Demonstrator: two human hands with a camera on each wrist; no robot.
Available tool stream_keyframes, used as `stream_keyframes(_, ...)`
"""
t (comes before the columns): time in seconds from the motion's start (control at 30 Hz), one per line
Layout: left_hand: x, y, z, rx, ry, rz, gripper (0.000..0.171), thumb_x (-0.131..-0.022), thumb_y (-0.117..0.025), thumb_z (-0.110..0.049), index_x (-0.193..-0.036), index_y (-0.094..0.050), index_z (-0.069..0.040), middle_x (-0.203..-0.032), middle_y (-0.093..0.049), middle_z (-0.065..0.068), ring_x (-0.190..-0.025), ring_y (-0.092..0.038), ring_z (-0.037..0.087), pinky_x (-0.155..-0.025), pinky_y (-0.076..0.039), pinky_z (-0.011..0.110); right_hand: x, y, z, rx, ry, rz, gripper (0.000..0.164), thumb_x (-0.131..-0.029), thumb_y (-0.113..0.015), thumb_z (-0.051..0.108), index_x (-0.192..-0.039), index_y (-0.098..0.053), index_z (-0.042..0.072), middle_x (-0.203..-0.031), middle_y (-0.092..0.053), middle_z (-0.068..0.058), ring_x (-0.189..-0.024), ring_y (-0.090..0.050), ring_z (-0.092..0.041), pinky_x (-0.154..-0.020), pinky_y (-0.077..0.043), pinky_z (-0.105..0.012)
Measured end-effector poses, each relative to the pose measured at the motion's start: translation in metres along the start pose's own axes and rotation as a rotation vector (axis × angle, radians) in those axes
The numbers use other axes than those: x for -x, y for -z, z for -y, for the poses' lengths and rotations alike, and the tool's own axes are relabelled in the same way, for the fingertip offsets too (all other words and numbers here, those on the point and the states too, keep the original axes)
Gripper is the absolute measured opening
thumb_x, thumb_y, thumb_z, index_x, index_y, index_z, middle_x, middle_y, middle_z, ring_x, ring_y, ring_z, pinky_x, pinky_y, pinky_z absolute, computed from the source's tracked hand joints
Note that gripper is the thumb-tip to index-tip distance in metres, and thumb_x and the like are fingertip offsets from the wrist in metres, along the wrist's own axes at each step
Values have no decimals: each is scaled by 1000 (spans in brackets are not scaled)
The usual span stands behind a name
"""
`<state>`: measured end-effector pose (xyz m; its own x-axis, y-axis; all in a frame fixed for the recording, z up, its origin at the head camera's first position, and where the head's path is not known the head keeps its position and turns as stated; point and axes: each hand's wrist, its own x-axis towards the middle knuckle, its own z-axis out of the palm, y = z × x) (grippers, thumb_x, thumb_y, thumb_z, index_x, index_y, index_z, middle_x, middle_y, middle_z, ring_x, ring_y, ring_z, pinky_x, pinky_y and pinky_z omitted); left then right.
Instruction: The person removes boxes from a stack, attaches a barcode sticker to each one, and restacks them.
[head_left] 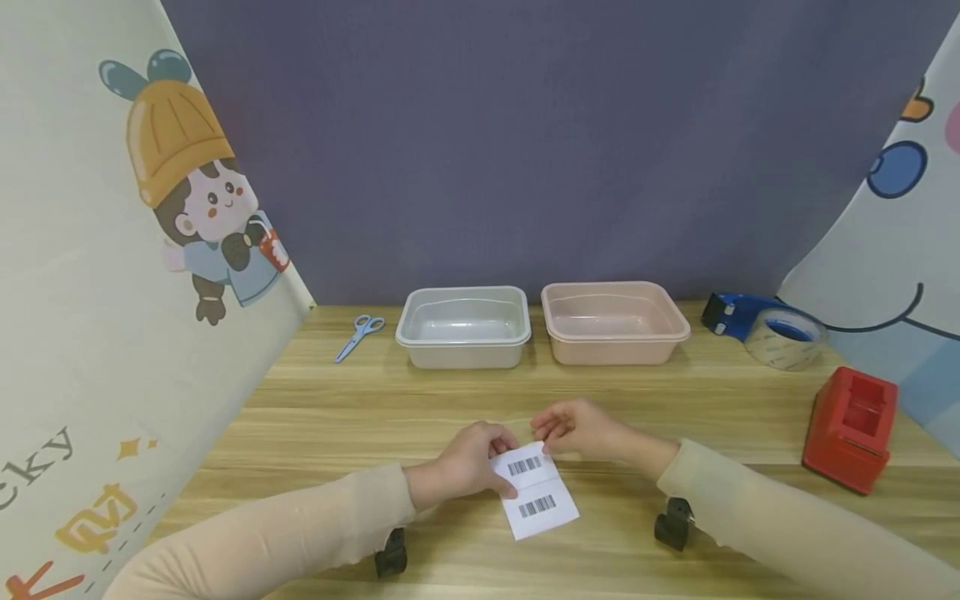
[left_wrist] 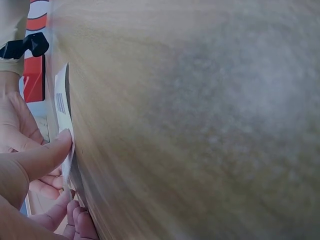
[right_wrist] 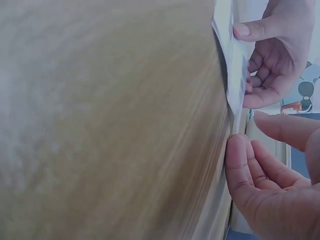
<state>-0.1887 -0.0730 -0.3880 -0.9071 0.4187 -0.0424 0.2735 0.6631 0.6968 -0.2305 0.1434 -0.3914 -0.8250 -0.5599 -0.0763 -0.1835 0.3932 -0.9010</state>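
"cky" (head_left: 36, 467) on wall (head_left: 52, 208), barcodes (head_left: 537, 506) on paper (head_left: 532, 487)

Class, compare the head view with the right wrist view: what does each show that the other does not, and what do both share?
Only the head view shows the blue scissors, the red dispenser and the blue tape dispenser.

Only the right wrist view shows the white sheet nearly edge-on, with a clear gap between thumb and index finger of the right hand.

Both share the sheet, the left hand, the right hand and the wooden table.

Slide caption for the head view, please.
Left hand holds a barcode sheet, right hand at its corner, two bins behind.
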Motion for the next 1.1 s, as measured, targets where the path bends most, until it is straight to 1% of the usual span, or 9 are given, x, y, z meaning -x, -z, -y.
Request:
stream_keyframes(0.17,-1,0,2,38,-4,0,50,-57,-90,-1,-100,-65,-5,-90,-63,4,-82,-54,14,-73,-47,22,2,0,-2,-9,30,2,38,-81,-70,-3,-116,-58,-14,-105,-68,-23,-87,-64,-15,-76,-56,-19)
stream_keyframes(0.27,-1,0,4,61,-5,-1,51,-58,-89,1,-101,-63,-5,-91,-65,4,-82,-57,13,-73,-49,22,2,0,-2,-21,22,-7,40,-80,-70,-4,-116,-58,-14,-106,-67,-24,-87,-64,-17,-76,-56,-19)
stream_keyframes(0.37,-2,0,5,94,9,-2,51,-59,-88,3,-102,-63,-4,-89,-65,5,-80,-58,13,-71,-50,21,4,0,-1,-21,17,-19,41,-80,-71,-3,-117,-58,-15,-107,-67,-24,-89,-65,-18,-76,-56,-19)
stream_keyframes(0.57,-4,0,5,196,59,7,44,-61,-84,8,-100,-65,-1,-82,-65,4,-72,-58,12,-62,-51,17,6,2,-1,-14,0,-46,38,-81,-71,0,-115,-60,-12,-106,-68,-21,-89,-66,-18,-77,-56,-21)
stream_keyframes(0.7,-4,0,5,237,92,-6,37,-63,-82,9,-95,-66,1,-79,-66,5,-69,-58,11,-60,-51,17,7,3,1,-2,7,-55,34,-82,-70,1,-113,-61,-12,-104,-69,-21,-89,-66,-19,-78,-57,-24)
stream_keyframes(0.83,-4,1,5,286,139,-23,30,-65,-80,9,-90,-65,2,-77,-69,8,-67,-59,10,-60,-53,20,8,5,3,18,-14,-84,33,-83,-71,4,-112,-64,-8,-104,-71,-18,-89,-66,-17,-79,-56,-26)
stream_keyframes(1.0,-3,2,4,356,181,-21,28,-68,-78,10,-91,-63,4,-80,-72,12,-67,-63,11,-60,-58,23,8,9,3,36,-17,-121,29,-82,-72,6,-108,-66,-6,-102,-71,-16,-88,-65,-17,-81,-56,-28)
stream_keyframes(1.1,-4,2,3,432,199,-12,29,-69,-75,13,-94,-63,7,-84,-72,17,-69,-66,14,-63,-61,27,8,11,4,52,-8,-131,28,-82,-72,6,-106,-66,-6,-100,-71,-16,-87,-66,-17,-81,-56,-27)
